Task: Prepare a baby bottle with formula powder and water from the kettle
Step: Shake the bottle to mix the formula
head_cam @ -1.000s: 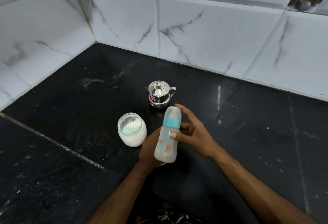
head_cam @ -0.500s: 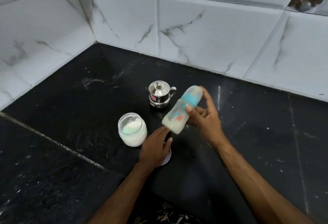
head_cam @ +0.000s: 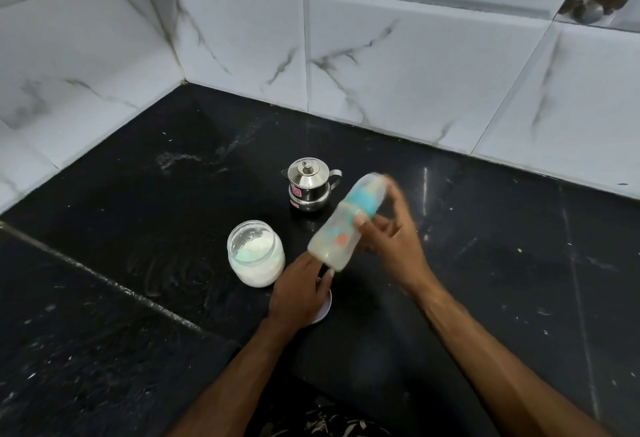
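My right hand (head_cam: pixel 391 242) fingers clamp the baby bottle (head_cam: pixel 343 225), tilted and blurred, whitish liquid inside, right of the open powder jar (head_cam: pixel 255 253). Left hand (head_cam: pixel 299 292) fingers loosely apart on a white lid (head_cam: pixel 323 310) on the tabletop (head_cam: pixel 138 194). Lidded steel kettle (head_cam: pixel 309 184) behind the jar.

A home kitchen corner is shown. A black polished stone worktop (head_cam: pixel 138 228) is met on two sides by walls clad in white marble-patterned tiles (head_cam: pixel 398 55), joined at an inner corner. On the worktop a small lidded steel kettle (head_cam: pixel 309 184) and an open jar of white powder (head_cam: pixel 255 253) are set near each other, as kitchen wares.
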{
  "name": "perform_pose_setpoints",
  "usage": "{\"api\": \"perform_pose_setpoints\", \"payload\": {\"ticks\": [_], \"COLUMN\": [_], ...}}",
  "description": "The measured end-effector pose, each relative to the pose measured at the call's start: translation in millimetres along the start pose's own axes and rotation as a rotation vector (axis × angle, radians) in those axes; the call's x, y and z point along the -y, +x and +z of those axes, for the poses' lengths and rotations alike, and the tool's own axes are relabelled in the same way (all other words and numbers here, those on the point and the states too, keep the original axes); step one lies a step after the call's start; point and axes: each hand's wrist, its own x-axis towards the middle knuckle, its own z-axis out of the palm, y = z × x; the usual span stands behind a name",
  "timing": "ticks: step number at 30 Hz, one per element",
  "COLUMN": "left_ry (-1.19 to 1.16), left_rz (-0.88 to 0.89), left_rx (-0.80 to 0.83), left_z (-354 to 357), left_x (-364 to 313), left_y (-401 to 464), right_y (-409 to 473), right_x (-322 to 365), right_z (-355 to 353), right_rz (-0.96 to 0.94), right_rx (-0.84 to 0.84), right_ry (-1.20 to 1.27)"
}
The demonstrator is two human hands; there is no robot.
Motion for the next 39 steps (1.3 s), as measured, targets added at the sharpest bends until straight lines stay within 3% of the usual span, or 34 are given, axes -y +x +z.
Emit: {"api": "perform_pose_setpoints", "payload": {"ticks": [2,4,6,8,10,12,14,15,19,21,24,26,32,39], "left_ry": [-0.232,-0.368,-0.203,0.005,0.012,-0.266,-0.402,-0.368,0.000,0.032,-0.245,-0.391,-0.064,-0.008], "left_rz": [-0.132,-0.221,-0.164,0.013,0.041,-0.122,-0.194,-0.163,0.023,0.045,-0.168,-0.210,-0.080,0.026], "left_rx": [0.061,0.036,-0.062,-0.089,-0.110,-0.139,-0.098,-0.091,-0.110,-0.068,-0.060,-0.014,-0.073,-0.006], "left_z": [-4.6,-1.5,-5.4,-5.8,-4.7,-9.7,-8.7,-7.4,-5.7,-5.2,-16.4,-13.6,-10.4,-11.8], "left_x": [2.7,2.2,-5.3,-9.1,-8.8,-8.9,-6.6,-7.7,-8.5,-9.1,-12.7,-8.5,-14.0,-11.6], "left_y": [-8.5,-11.2,-6.5,2.7,3.0,-6.2,-14.1,-13.7,2.0,3.2,-5.3,-9.0,-0.7,3.9], "right_y": [-10.5,-11.5,-2.6,6.8,6.8,-1.9,-9.6,-9.0,12.2,15.1,0.3,-7.8,7.9,20.6], "right_x": [-12.6,-16.4,-7.5,2.3,1.4,-8.4,-15.0,-13.5,8.9,8.3,-12.2,-21.9,-1.4,18.0], "right_z": [7.8,9.9,6.9,2.0,1.5,6.0,8.2,7.3,-4.1,-4.8,3.4,6.7,-0.3,-8.4], "right_rz": [0.061,0.060,0.022,-0.022,-0.034,0.007,0.026,0.007,-0.050,-0.063,0.031,0.068,-0.055,-0.237], "right_rx": [0.227,0.290,0.127,-0.040,-0.049,0.135,0.320,0.327,-0.063,-0.130,0.126,0.283,0.158,0.192], "right_ry": [-0.133,-0.193,-0.090,-0.002,0.001,-0.073,-0.204,-0.220,0.009,0.051,-0.090,-0.187,-0.216,-0.411]}}
